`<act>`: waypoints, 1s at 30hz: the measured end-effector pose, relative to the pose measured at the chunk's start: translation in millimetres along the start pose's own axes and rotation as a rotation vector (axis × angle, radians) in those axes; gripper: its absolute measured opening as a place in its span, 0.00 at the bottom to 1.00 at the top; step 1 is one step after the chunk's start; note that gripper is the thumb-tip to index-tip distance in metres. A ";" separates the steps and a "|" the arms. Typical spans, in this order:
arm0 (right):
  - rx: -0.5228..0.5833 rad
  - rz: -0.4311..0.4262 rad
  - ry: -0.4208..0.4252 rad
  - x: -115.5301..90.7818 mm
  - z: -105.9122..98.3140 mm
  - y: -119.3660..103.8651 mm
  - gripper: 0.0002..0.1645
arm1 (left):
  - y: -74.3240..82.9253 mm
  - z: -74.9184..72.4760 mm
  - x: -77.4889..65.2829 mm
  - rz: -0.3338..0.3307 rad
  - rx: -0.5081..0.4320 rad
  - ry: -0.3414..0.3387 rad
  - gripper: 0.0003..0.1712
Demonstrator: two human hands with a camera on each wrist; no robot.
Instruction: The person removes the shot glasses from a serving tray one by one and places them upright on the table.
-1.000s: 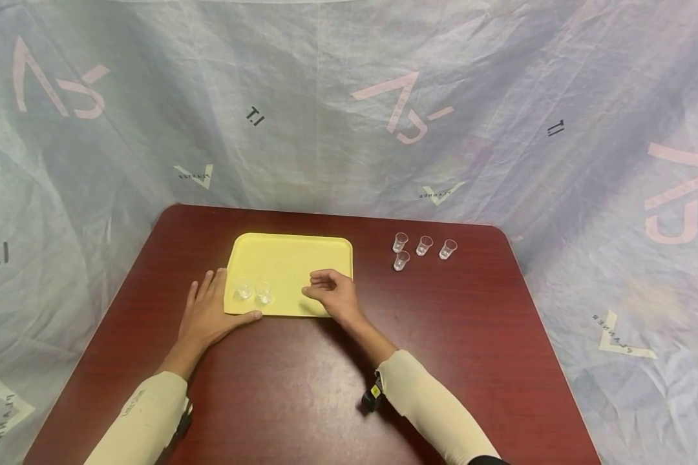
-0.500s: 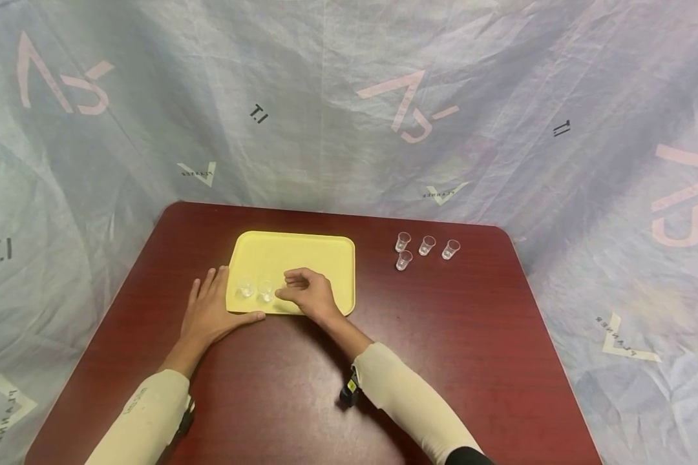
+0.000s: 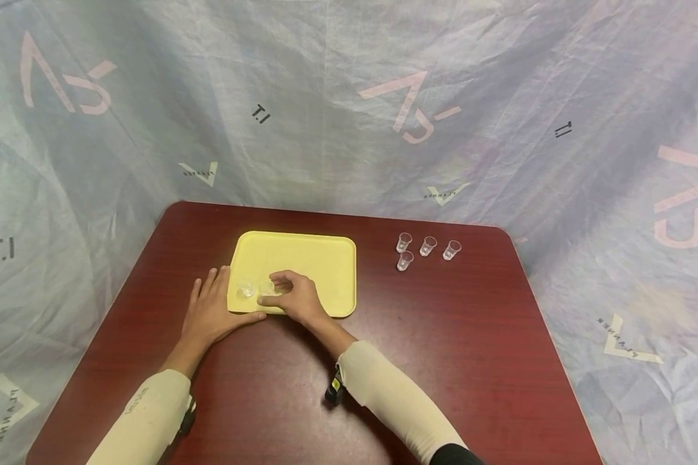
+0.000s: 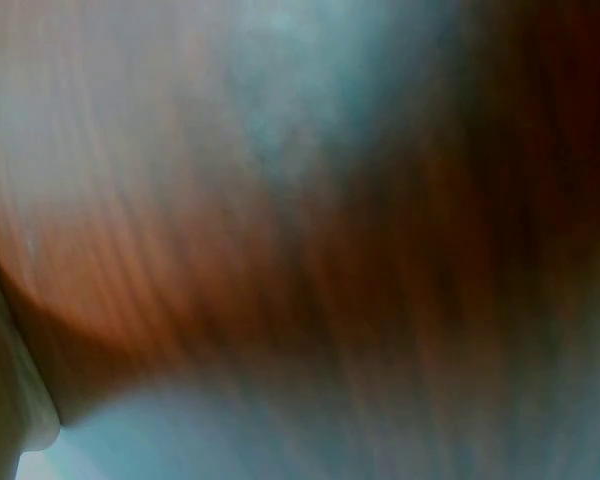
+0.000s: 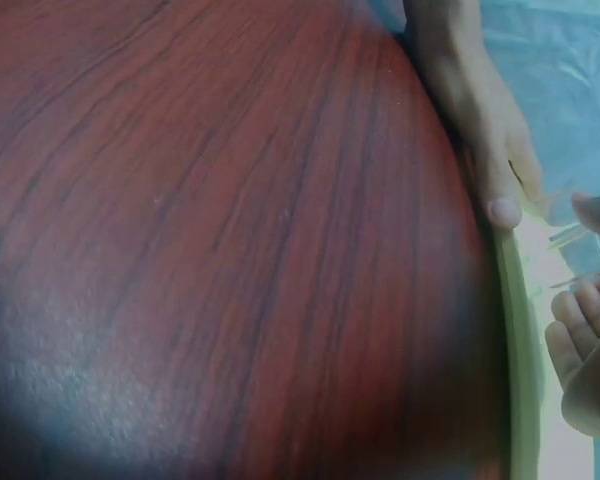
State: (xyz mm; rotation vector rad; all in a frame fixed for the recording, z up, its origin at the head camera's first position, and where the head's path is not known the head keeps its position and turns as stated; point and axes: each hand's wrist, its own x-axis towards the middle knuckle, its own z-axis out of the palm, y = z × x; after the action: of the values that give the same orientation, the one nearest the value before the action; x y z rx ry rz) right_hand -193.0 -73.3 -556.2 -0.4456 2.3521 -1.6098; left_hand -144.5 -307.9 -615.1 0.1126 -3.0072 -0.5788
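Note:
A yellow tray (image 3: 302, 252) lies on the dark red table. Near its front left corner stand two small clear shot glasses, the left one (image 3: 247, 290) and the right one (image 3: 265, 287). My right hand (image 3: 295, 298) has its thumb and fingers curled round the right shot glass, which they partly cover; exact contact is hard to see. My left hand (image 3: 208, 311) lies flat at the tray's left side, fingers straight, its thumb along the front edge. In the right wrist view, the right fingers (image 5: 578, 320) sit over the tray, with faint glass rims beside them.
Several more clear shot glasses (image 3: 428, 247) stand on the table (image 3: 442, 336) to the right of the tray. Grey printed cloth (image 3: 326, 97) hangs behind the table and at both sides. Mostly blurred tabletop (image 4: 260, 260) fills the left wrist view.
My right hand has moved left across the tray, from its right part to the right shot glass. The left hand has kept its place at the tray corner.

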 end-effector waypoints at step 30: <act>-0.044 0.004 0.056 -16.8 -9.3 7.1 0.24 | 0.4 -0.3 0.4 -0.001 -0.012 -0.005 0.89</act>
State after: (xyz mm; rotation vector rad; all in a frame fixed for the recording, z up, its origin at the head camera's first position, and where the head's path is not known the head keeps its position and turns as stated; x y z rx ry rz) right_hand -181.9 -56.4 -558.9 -0.4096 2.4319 -1.5920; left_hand -145.0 -307.6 -614.6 0.1120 -3.0078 -0.5984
